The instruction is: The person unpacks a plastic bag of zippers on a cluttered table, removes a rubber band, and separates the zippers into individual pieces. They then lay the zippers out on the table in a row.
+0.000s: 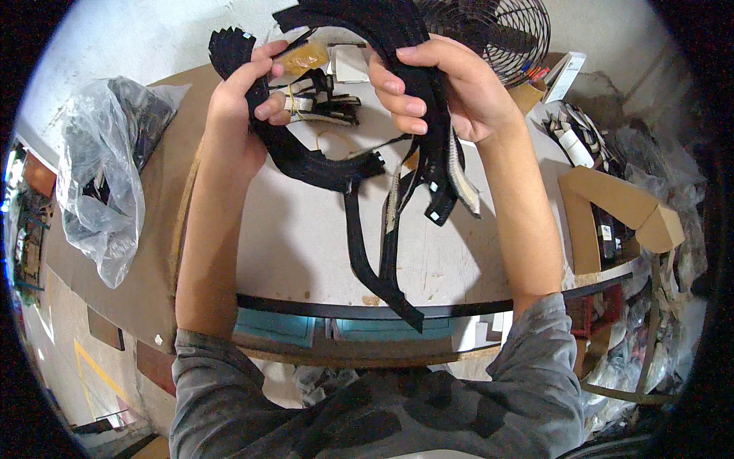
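Raised above the table, my left hand (254,103) is closed around a curved bundle of black fabric strips (306,167), whose fanned ends show above the fingers. My right hand (455,88) grips a second, thicker bundle of black strips (434,122), looped over at the top and hanging down past the palm. A pale fuzzy strip (464,180) hangs among them. Small white marks show at some strip ends. Long black strips (367,279) dangle between the hands towards the table's front edge. Behind my left hand lies a tied bundle of black and white strips (325,103).
A light tabletop (306,245) lies below. A clear plastic bag (107,176) with dark contents sits at the left. At the right are an open cardboard box (585,222) and piled strips (577,138). A black fan (497,34) stands at the back, near a yellowish packet (306,57).
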`<control>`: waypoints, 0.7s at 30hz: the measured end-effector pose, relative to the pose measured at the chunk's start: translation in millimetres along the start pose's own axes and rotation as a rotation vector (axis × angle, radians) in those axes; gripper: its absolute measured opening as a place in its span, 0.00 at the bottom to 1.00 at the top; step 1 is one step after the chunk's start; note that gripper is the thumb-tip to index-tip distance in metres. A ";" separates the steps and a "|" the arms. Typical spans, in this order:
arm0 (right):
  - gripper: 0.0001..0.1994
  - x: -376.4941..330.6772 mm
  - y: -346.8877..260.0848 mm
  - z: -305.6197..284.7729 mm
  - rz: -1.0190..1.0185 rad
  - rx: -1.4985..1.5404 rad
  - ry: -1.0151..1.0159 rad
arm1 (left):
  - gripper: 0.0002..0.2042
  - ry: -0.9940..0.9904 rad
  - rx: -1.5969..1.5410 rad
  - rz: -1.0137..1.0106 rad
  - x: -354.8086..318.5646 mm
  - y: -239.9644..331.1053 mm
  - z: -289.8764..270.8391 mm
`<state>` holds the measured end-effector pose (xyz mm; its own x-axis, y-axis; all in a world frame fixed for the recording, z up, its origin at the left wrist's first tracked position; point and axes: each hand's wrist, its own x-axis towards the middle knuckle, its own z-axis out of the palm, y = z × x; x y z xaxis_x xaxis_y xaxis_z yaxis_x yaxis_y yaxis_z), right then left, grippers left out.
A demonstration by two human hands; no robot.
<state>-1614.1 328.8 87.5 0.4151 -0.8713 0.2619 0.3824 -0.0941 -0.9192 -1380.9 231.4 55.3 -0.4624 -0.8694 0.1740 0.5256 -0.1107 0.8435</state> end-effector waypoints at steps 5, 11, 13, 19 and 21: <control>0.13 -3.2 -6.7 -7.6 0.057 0.015 -0.082 | 0.18 0.000 0.042 -0.007 -0.3 2.6 1.2; 0.11 -6.5 -9.2 -2.5 0.082 0.068 -0.073 | 0.12 -0.085 -0.019 -0.088 -3.6 3.9 5.7; 0.17 -10.6 -10.3 0.1 0.136 0.016 -0.105 | 0.13 -0.325 -0.139 -0.231 12.9 0.3 -26.5; 0.22 -24.4 -17.3 34.8 0.227 -0.498 -0.295 | 0.21 -0.462 0.279 -0.110 -0.8 -6.6 -6.4; 0.19 -19.1 -15.6 57.2 0.100 -1.143 -0.381 | 0.22 -0.488 0.255 -0.327 -9.9 1.4 -5.1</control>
<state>-1580.7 374.4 113.6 0.6917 -0.7190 0.0679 -0.5358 -0.5740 -0.6192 -1372.0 237.5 52.2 -0.8738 -0.4839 0.0477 0.1438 -0.1633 0.9760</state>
